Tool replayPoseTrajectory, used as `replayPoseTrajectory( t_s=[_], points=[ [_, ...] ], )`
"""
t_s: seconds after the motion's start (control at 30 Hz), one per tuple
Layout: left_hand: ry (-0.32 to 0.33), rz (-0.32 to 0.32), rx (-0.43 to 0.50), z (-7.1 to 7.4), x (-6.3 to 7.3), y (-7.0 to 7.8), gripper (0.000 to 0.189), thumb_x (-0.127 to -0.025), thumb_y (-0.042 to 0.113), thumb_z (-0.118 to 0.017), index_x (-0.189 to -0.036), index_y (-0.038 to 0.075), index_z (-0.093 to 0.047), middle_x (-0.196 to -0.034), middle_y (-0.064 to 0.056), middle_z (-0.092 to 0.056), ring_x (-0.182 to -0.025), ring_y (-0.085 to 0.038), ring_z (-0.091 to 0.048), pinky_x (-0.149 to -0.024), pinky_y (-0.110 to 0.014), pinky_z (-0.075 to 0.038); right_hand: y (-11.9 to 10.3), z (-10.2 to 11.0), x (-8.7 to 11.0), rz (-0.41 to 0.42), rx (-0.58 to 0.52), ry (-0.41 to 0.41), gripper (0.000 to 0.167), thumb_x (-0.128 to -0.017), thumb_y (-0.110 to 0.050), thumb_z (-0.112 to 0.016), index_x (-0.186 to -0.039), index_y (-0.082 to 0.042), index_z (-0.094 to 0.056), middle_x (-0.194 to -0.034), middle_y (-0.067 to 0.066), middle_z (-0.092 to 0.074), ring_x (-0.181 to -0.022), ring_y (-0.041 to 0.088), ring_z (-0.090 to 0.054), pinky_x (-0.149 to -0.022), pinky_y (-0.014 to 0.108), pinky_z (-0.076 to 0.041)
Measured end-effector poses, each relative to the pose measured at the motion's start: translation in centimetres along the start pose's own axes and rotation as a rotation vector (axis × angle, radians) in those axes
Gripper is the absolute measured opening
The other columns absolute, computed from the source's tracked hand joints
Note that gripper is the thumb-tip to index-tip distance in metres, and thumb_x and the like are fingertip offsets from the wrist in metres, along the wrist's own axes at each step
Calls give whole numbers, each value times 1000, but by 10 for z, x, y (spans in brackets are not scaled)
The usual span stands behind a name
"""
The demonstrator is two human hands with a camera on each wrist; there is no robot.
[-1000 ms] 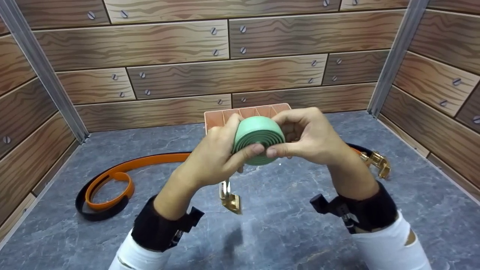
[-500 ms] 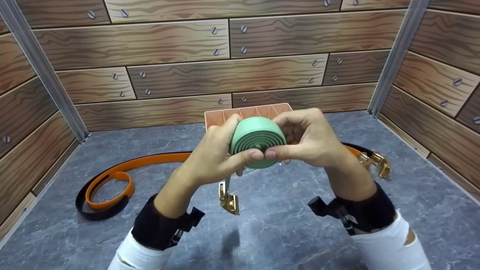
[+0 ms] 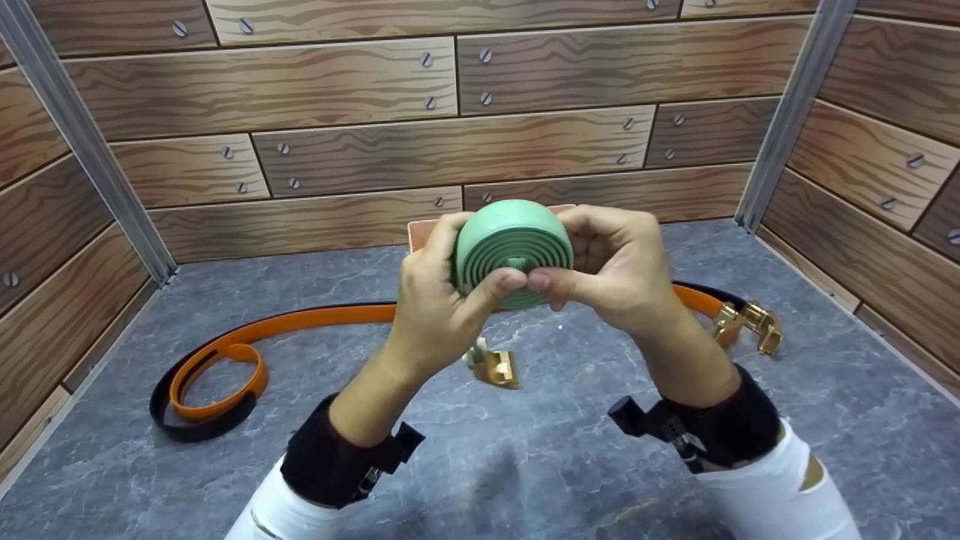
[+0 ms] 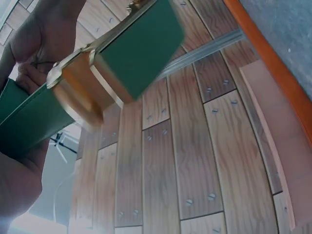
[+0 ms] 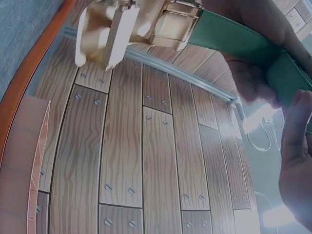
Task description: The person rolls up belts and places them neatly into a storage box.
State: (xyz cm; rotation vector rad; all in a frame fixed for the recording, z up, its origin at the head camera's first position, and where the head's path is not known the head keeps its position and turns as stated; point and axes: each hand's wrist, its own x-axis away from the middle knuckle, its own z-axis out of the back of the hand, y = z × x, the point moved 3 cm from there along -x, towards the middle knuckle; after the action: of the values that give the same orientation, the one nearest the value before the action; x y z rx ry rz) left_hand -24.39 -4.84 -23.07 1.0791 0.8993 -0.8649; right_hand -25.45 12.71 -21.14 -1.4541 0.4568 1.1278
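A green belt, wound into a tight coil, is held up in front of me with its spiral edge toward the head camera. My left hand grips the coil's left side, thumb over the spiral face. On the other side my right hand holds it the same way, the two thumb tips nearly meeting below the centre. The belt's gold buckle dangles beneath the coil. Both wrist views show this buckle up close, on a stretch of green strap. The hands hide the coil's back.
Behind the hands an orange and black belt lies across the grey marbled table, its left end curled. Its gold buckle is at the right. A pink box with compartments stands near the back wall, mostly hidden.
Both hands have raised the coil, which now covers most of the pink box. The dangling buckle has swung up and to the right. The orange and black belt has stayed put.
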Motion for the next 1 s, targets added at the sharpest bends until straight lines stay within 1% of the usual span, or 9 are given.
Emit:
replayPoseTrajectory(
  t_s=[0.17,0.27,0.47,0.57,0.67,0.73,0.8,0.93,1.0],
  points=[
    [-17,-36,-39,5,-2,3,78,-89,67,-51,-111,-7,-58,-89,-13,-71,-77,-18,-69,-68,-28,-56,1,-3,0,-26,-43,-30,35,-77,-7,-86,-92,17,-66,-89,9,-73,-50,15,-64,-38,32,-50],
    [-53,-26,-41,7,-3,2,77,-89,68,-49,-108,-6,-58,-85,-12,-71,-73,-17,-69,-65,-27,-56,2,-3,0,-38,-51,-41,33,-76,-7,-86,-91,15,-67,-84,9,-72,-49,15,-63,-38,32,-50],
    [-188,40,12,9,-5,-3,72,-92,66,-47,-106,-4,-55,-87,-10,-70,-73,-14,-67,-64,-26,-55,4,-2,0,-73,-50,-104,39,-77,-7,-85,-91,21,-61,-77,5,-72,-48,13,-62,-38,30,-49],
    [-267,33,-25,10,-5,-3,70,-93,65,-46,-107,-3,-54,-89,-9,-69,-75,-14,-66,-66,-26,-55,3,0,0,-112,-43,-176,32,-78,1,-81,-94,21,-61,-77,4,-72,-49,10,-60,-38,28,-48],
    [-327,27,-57,9,-5,-5,69,-93,65,-45,-105,-2,-54,-89,-8,-68,-76,-14,-66,-67,-26,-54,2,3,1,-135,4,-220,26,-77,9,-79,-97,18,-64,-77,3,-72,-49,7,-58,-39,24,-47],
    [-327,38,-43,9,-4,-6,69,-92,66,-44,-104,-1,-54,-87,-8,-67,-74,-14,-65,-65,-27,-54,1,3,1,-142,31,-222,25,-76,11,-78,-98,16,-65,-76,2,-72,-48,6,-58,-38,24,-46],
    [-289,70,9,7,-4,-7,70,-92,66,-47,-107,-2,-56,-88,-8,-69,-74,-13,-65,-66,-28,-54,1,3,1,-133,39,-197,26,-76,11,-78,-97,18,-65,-74,2,-72,-47,7,-58,-38,25,-47],
    [-200,182,234,-1,-1,-7,72,-89,64,-55,-114,-4,-54,-91,-14,-69,-69,-16,-69,-56,-32,-58,0,1,0,-82,31,-91,32,-76,6,-81,-99,20,-64,-82,6,-74,-48,11,-61,-37,28,-47],
    [-155,218,303,-5,0,-5,74,-88,64,-57,-115,-5,-52,-93,-17,-69,-70,-18,-71,-53,-33,-59,1,0,0,-54,29,-34,37,-77,-1,-83,-102,19,-65,-86,7,-74,-49,13,-63,-37,28,-47]
  ],
)
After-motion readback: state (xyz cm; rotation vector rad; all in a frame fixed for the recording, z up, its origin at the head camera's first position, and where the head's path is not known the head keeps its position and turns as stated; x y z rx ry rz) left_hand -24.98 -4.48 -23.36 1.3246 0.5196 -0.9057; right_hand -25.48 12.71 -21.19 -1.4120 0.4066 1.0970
